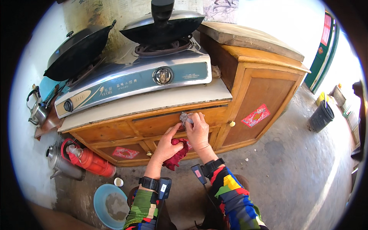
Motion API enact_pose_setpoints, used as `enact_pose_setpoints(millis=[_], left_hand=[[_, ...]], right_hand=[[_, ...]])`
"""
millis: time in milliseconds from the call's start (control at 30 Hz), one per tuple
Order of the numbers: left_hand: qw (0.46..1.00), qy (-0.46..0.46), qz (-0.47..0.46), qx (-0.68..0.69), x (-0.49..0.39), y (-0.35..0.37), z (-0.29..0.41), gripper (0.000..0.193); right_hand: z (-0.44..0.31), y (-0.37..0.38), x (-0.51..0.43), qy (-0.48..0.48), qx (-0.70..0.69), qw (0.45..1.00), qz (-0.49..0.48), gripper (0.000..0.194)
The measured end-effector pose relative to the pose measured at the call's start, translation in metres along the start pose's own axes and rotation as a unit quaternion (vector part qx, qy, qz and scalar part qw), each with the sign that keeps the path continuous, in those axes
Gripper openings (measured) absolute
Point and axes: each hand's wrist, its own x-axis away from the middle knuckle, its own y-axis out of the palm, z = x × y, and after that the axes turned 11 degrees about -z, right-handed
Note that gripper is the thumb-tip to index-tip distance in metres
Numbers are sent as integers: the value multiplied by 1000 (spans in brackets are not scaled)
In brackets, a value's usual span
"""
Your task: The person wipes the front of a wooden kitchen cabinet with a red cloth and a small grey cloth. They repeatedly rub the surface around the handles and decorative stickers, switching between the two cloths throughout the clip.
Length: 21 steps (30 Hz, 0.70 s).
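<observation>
My right hand (198,130) pinches a crumpled grey wad (184,117), either a rag or thin plastic, against the upper front of a wooden cabinet (109,131). That spot lies just below a dark slot along a drawer front (156,126). Bunched in the palm of my left hand (166,146) is a dark red cloth (174,159). The left fingertips reach up beside the grey wad, touching or nearly touching the drawer front. Both wrists wear black straps with small boxes. My hands partly hide the cabinet door behind them.
A two-burner gas stove (135,77) stands on the cabinet, bearing a lidded wok (165,28) and another black wok (77,54). Left on the floor are a red thermos flask (95,162), a metal jug (64,164) and a blue basin (99,198) with water. Rightward stands a black bucket (322,118).
</observation>
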Motion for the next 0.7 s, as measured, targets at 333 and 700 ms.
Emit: enact_pose_setpoints(millis=[333,700], left_hand=[[1000,11,9,-3,2,3,-3,73],[1000,-9,-9,19,4,5,-7,76]], right_hand=[[-6,6,0,13,7,997,79,15],[-4,-46,-21,-64,152,984,-64,14]])
